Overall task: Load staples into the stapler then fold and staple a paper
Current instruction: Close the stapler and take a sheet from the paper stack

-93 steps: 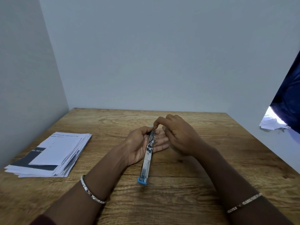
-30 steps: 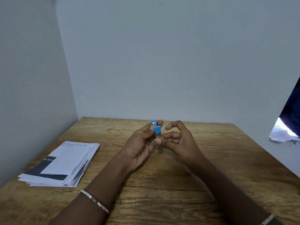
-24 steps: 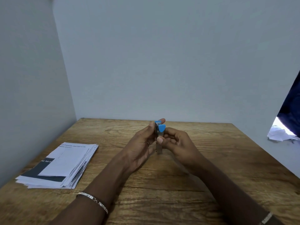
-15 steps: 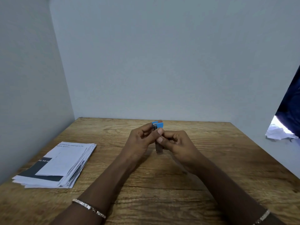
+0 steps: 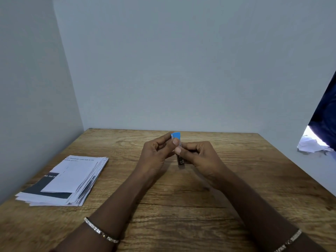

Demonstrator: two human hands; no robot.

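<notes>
A small metal stapler (image 5: 181, 160) with a blue end stands nearly upright above the middle of the wooden table (image 5: 181, 206), blue end up. My left hand (image 5: 156, 153) pinches its upper part just under the blue end. My right hand (image 5: 201, 157) grips its middle from the right, thumb pressed against the body. The fingers hide most of the stapler. No loose staples are visible. A stack of printed paper sheets (image 5: 67, 180) lies flat on the table's left side, apart from both hands.
Grey walls close the table at the left and the back. Beyond the table's right edge are crumpled white paper (image 5: 311, 144) and a dark blue cloth (image 5: 327, 113). Bare wood shows in front of the hands.
Three seconds ago the stapler lay open lengthwise in my left hand, blue end toward me. It has since been turned upright, blue end up, and both hands have closed tighter on it.
</notes>
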